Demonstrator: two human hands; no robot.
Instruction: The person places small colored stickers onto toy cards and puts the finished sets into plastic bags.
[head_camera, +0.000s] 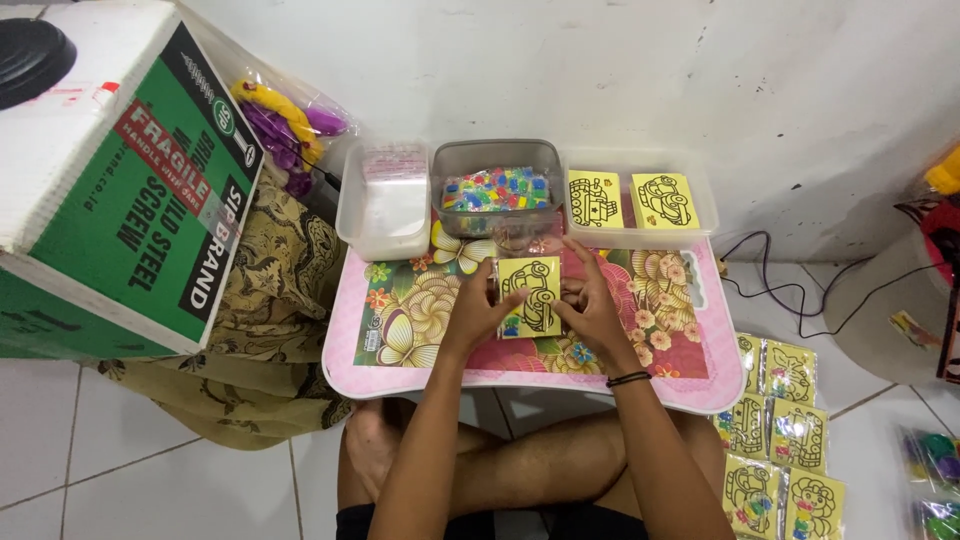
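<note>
over pink table (700, 385), yellow card (530, 296) held between both hands' fingers (575, 262)

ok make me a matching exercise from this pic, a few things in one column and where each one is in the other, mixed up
Things:
1. yellow picture card
2. bright plastic pieces
3. cardboard box
4. finished packets

Places:
a. on the floor tiles, right of the small table
b. between the left hand and right hand
c. in the middle clear tub
d. far left, beside the table

Pairs: 1-b, 2-c, 3-d, 4-a
</note>
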